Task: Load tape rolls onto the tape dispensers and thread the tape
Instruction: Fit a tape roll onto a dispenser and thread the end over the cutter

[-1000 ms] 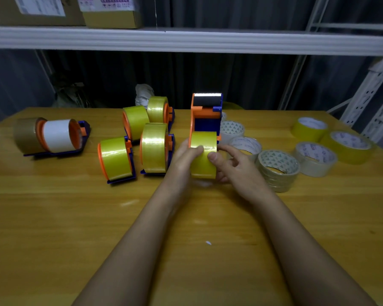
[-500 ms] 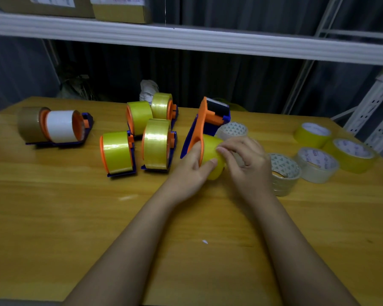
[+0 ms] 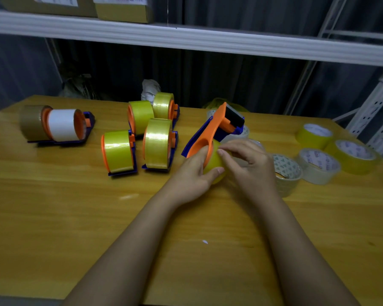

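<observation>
The orange dispenser (image 3: 210, 133), upright 1.0 s ago, is now tilting left on the counter (image 3: 75, 217); left hand (image 3: 192, 175) is gripping its yellow roll (image 3: 216, 163) (right hand (image 3: 250, 164) fingers pinching the roll's surface).

Wooden table (image 3: 53, 217), loaded dispensers (image 3: 158, 146); loose tape rolls (image 3: 318, 165)
</observation>
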`<state>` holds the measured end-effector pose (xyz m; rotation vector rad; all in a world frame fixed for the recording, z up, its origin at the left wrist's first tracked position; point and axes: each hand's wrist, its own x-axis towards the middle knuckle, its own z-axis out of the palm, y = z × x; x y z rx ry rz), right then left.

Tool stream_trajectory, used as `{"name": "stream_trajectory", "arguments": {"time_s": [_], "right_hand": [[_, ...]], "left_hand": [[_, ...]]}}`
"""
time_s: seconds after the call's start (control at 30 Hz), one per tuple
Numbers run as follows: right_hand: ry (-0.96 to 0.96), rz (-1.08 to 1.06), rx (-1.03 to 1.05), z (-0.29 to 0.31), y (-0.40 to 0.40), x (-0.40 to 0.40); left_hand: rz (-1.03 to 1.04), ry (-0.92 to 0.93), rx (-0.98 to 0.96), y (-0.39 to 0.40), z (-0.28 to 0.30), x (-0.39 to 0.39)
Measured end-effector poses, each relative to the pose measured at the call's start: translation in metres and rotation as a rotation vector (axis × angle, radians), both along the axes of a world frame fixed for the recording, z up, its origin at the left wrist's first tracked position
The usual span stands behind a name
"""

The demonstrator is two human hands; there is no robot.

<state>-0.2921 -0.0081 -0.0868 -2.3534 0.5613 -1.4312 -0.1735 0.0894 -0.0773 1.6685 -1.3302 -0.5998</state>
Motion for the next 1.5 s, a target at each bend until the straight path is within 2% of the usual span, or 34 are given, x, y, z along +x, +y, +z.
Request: {"name": "stream_trajectory", "arguments": {"time_s": [0.2,0.43,0.6,0.7,0.8,0.97,1.17,1.37,1.5], "right_hand": [[0.04,0.034,0.05,-0.001,0.0017,0.0004],[-0.002,-0.01,0.041,-0.0019,0.0023,0.0022],[0.001,0.048,0.086,-0.0041,0.0029,0.0037],[-0.051,0.009,0.054,-0.0037,0.005,0.0056],[-0.004,-0.059,0.021,-0.004,0.0066,0.0084],[-0.069,-0.091,0.218,-0.0022,0.007,0.0064],[-0.214,0.038,0.395,0.0026,0.0044,0.0029],[0.023,0.052,0.312,-0.0023,-0.0003,0.0025],[-0.035,-0.014,0.168,-0.0047,-0.0013,0.004]], "left_hand": [[0.014,-0.033,-0.011,-0.0025,-0.0065,0.003],[0.008,-0.021,-0.014,-0.0041,-0.0093,0.0052],[0.021,-0.028,-0.018,-0.0064,-0.012,0.0066],[-0.004,-0.007,-0.026,-0.0045,-0.0089,0.0037],[-0.025,-0.011,-0.03,-0.0033,-0.0064,0.0018],[-0.039,-0.03,-0.027,-0.0031,-0.0065,0.001],[-0.018,-0.023,-0.046,-0.0051,-0.0096,0.0034],[0.02,0.027,-0.103,-0.0038,-0.0046,0.0044],[0.024,0.021,-0.116,-0.0044,-0.0061,0.0063]]}}
